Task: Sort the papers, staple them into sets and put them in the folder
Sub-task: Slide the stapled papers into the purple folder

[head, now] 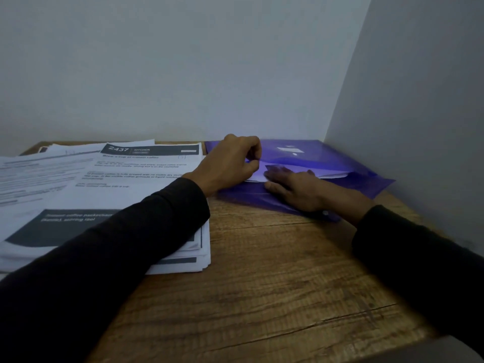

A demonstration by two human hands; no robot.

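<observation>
A translucent purple folder (327,158) lies in the back right corner of the wooden table (262,284). My left hand (230,163) pinches the edge of the folder's flap with curled fingers. My right hand (293,187) lies flat on the folder, its fingertips slipped under the purple flap beside white paper (332,175) showing inside. A thick stack of printed papers (110,184) covers the left of the table, and my left forearm lies across it.
White walls close in behind the table and on the right, tight against the folder. More loose sheets (78,148) fan out at the back left. Bare wood stretches from the folder to the near edge.
</observation>
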